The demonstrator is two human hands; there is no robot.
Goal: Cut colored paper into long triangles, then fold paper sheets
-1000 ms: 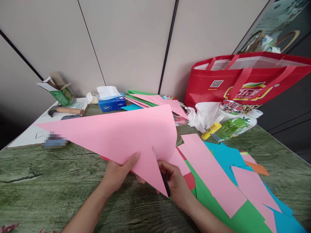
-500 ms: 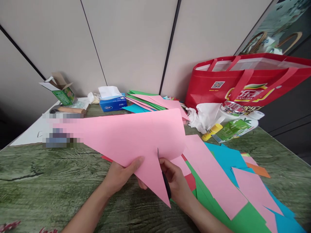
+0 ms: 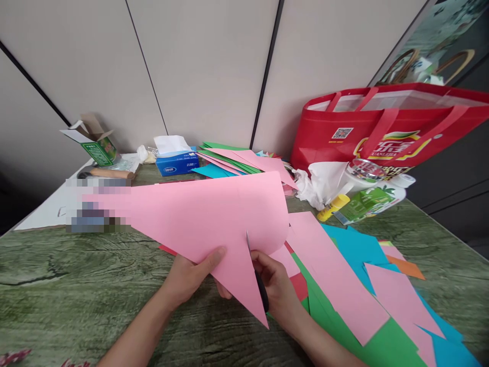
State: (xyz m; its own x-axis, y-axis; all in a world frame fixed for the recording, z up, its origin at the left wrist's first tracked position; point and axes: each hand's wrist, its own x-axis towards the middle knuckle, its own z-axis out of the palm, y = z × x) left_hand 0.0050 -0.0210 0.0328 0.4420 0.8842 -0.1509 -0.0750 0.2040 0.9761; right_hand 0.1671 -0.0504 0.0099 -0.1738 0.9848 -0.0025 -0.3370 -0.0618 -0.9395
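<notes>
A large sheet of pink paper (image 3: pixel 198 214) is held up above the table, its right part curling over. My left hand (image 3: pixel 194 278) grips its lower edge, the thumb on top and the fingers underneath. In my right hand (image 3: pixel 277 285) is a pair of scissors (image 3: pixel 261 291) with black handles, partly hidden by the hand and the paper. One thin blade shows above the pink sheet, and the cut runs up from the lower edge. A pointed flap of the sheet hangs down left of the scissors.
Pink, blue and green paper pieces (image 3: pixel 344 285) lie to the right. Behind stand a blue tissue box (image 3: pixel 178 164), a paper stack (image 3: pixel 244 159), a yellow glue stick (image 3: pixel 333 207) and a red shopping bag (image 3: pixel 328 135). An opened green box (image 3: pixel 100 150) is at the back left.
The curled right end of the pink paper has shifted slightly to the left. Both hands have hardly moved and keep their grips on the paper and the scissors.
</notes>
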